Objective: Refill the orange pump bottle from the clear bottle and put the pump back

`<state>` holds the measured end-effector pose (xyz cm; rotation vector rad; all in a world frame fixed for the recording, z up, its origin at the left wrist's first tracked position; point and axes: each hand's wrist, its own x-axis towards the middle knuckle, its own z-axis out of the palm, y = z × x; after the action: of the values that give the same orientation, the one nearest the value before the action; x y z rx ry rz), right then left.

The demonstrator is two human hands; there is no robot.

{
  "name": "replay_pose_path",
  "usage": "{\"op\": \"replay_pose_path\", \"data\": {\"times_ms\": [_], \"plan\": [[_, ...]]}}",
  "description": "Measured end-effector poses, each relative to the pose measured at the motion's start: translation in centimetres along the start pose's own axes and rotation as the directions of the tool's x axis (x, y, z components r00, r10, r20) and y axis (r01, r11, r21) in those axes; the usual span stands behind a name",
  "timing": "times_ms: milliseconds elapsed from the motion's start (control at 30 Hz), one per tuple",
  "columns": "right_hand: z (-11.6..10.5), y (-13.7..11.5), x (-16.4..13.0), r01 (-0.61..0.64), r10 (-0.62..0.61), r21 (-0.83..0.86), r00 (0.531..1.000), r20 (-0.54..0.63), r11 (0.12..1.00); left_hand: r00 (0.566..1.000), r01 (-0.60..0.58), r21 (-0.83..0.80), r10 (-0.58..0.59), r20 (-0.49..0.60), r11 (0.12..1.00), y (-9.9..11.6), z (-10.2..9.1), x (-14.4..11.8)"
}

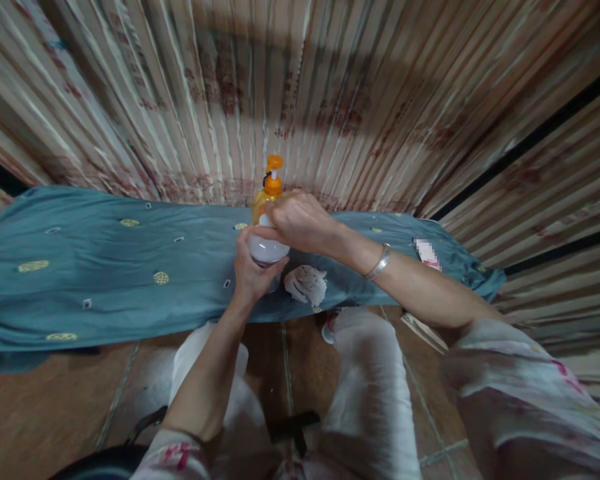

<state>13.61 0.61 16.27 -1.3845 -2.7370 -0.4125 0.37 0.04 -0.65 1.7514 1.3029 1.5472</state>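
A teal cloth (105, 267) with small yellow embroidered ovals covers the desk in front of me, a striped curtain (330, 87) hanging behind it. Near the middle, my left hand (253, 270) wraps around the pale lower body of a pump bottle (269, 200) with an orange pump head, standing upright on the cloth. My right hand (300, 220), a silver bangle (379, 262) on its wrist, closes over the bottle's shoulder. Just right lies a crumpled white cloth (307, 285)
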Motion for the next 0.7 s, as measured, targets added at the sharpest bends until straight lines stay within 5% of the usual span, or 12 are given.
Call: {"op": "replay_pose_path", "data": {"times_ms": [700], "plan": [[-1.5,0.6,0.3,0.020,-0.029,0.093,0.995,0.092,0.995,0.999,-0.030,-0.037,0.029,-0.030,0.999,0.1,0.1,-0.1]]}}
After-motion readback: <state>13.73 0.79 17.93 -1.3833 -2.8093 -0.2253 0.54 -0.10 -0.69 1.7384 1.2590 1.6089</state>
